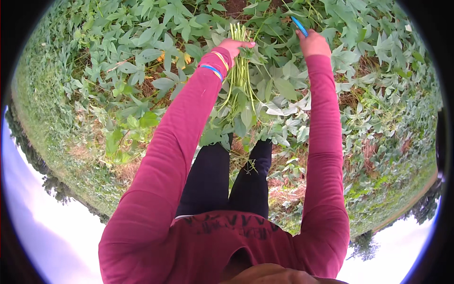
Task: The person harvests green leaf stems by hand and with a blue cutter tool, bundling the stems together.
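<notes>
My left hand [231,47] is closed around a bundle of cut leafy vine stems [241,73]. Their pale cut ends stick up above the fist, while the leaves hang down toward my legs. To the right, my right hand [315,45] grips a slim blue knife [299,26], its narrow end pointing up and left among the vines. A gap of foliage separates the two hands. Lobed green leaves [272,35] of the growing vines surround both, and the right fingers are partly hidden behind the back of the hand.
Dense low vines [127,52] spread across the field on all sides. Dry brown straw [288,190] shows between the plants near my legs [208,177]. A bare patch of soil [235,7] appears at the top. Trees [366,245] line the field's far edge.
</notes>
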Available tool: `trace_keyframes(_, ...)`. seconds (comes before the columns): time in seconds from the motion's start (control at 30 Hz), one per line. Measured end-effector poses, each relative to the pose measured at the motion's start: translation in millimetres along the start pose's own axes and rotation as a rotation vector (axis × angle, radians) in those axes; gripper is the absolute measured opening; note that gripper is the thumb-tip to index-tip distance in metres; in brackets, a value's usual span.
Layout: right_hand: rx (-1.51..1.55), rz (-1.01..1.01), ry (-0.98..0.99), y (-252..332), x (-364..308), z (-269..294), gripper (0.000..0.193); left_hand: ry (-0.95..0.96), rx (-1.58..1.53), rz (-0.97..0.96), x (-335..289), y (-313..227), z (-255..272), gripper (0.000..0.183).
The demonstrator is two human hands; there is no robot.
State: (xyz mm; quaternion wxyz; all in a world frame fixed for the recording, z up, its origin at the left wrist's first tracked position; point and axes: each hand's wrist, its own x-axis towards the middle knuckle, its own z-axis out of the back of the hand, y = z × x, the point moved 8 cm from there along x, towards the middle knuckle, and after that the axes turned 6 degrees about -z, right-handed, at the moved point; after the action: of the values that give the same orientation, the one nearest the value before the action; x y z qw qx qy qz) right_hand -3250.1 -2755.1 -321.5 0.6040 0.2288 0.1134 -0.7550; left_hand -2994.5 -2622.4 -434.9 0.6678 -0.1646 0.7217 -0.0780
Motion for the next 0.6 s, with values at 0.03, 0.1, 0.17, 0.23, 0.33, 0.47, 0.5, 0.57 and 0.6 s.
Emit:
trace_keyframes(0.03, -0.041, 0.009, -0.022, 11, 20, -4, 0.047, 0.014, 0.010, -0.025, -1, -4, -8, 0.035)
trace_keyframes(0.1, -0.192, 0.104, 0.018, 30, 60, -45, 0.046, 0.023, 0.033, -0.067, -7, -9, -18, 0.033)
trace_keyframes(0.17, -0.253, -0.033, 0.073, 16, 90, -73, 0.040, 0.086, -0.045, -0.077, -12, -18, -30, 0.031)
trace_keyframes(0.23, -0.224, -0.091, 0.113, 13, 97, -83, 0.037, 0.116, -0.131, -0.117, -24, -21, -28, 0.029)
trace_keyframes(0.33, -0.242, -0.103, 0.198, 2, 62, -92, 0.038, 0.237, -0.144, -0.158, -56, -27, -7, 0.029)
trace_keyframes(0.47, 0.114, -0.116, 0.087, -26, 9, -59, 0.038, 0.270, -0.215, -0.058, -111, -11, 3, 0.035)
trace_keyframes(0.5, 0.344, -0.168, 0.071, -34, -12, -42, 0.036, 0.258, -0.219, -0.047, -128, -8, 2, 0.039)
trace_keyframes(0.57, 0.973, -0.258, 0.054, -57, -44, -27, 0.029, 0.355, -0.323, -0.076, -153, 5, -5, 0.037)
trace_keyframes(0.6, 1.368, -0.295, 0.043, -79, -61, -37, 0.024, 0.385, -0.353, -0.058, -166, 11, -13, 0.036)
